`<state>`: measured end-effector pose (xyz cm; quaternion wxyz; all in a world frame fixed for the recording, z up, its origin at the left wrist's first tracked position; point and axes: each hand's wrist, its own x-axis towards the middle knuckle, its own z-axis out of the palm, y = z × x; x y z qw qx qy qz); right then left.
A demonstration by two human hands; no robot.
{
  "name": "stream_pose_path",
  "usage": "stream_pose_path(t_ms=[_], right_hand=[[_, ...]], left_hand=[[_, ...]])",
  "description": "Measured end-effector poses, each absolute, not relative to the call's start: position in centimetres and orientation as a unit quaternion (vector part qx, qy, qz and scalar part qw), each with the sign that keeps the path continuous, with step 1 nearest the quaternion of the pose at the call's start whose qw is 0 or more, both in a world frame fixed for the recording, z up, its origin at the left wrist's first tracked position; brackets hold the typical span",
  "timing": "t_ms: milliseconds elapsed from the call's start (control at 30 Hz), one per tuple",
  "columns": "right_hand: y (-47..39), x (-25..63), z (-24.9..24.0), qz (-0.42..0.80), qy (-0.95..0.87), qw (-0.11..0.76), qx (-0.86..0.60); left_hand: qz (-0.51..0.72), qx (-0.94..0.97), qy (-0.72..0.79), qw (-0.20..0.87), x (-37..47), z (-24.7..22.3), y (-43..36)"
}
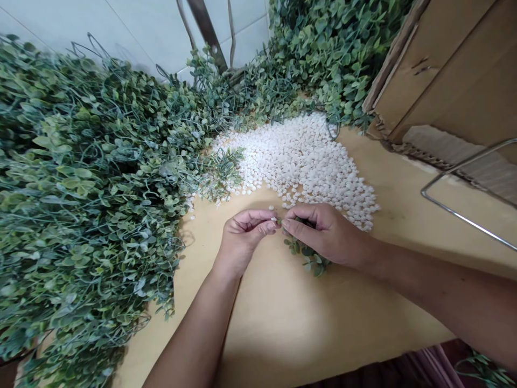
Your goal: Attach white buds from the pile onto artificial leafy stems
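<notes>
My left hand (246, 231) is closed in a pinch on a small white piece (274, 219) like those in the pile. Right beside it, my right hand (327, 231) closes round an artificial leaf sprig (301, 249), whose green leaves hang below the fingers. The fingertips of both hands almost meet, with the sprig's stem end against the white piece; whether the two are joined I cannot tell. Just beyond the hands spreads a pile of small white pieces (299, 156).
Artificial greenery (89, 188) is heaped along the left, and more greenery (323, 48) lies at the back. At the right stand a cardboard box (456, 75) and a bent metal rod (464, 202). The tan work surface (278, 323) lies under my arms. Behind is a tiled wall (133, 27).
</notes>
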<state>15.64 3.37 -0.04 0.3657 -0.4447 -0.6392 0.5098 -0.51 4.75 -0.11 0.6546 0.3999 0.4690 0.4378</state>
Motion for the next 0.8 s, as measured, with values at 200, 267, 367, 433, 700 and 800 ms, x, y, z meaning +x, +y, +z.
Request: stream_pose_path(t_ms=[200, 267, 367, 433, 700, 800], right_hand=[[3.43, 15.63, -0.06, 0.503, -0.641, 0.366, -0.449], [3.41, 15.62, -0.07, 0.502, -0.641, 0.365, -0.452], [3.33, 15.64, -0.04, 0.498, -0.642, 0.364, -0.456], [3.27, 15.65, -0.02, 0.492, -0.645, 0.364, -0.458], [3.07, 15.57, -0.02, 0.491, -0.647, 0.349, -0.467], [3.02, 15.5, -0.04, 0.495, -0.645, 0.35, -0.465]], left_hand=[[0.439, 0.402, 0.464, 0.656, -0.51, -0.16, 4.7], [0.439, 0.405, 0.463, 0.655, -0.48, -0.14, 4.73], [0.44, 0.407, 0.465, 0.651, -0.44, -0.13, 4.74], [0.439, 0.409, 0.468, 0.649, -0.42, -0.17, 4.7], [0.434, 0.422, 0.471, 0.642, -0.39, -0.37, 4.71], [0.431, 0.432, 0.466, 0.641, -0.39, -0.34, 4.81]])
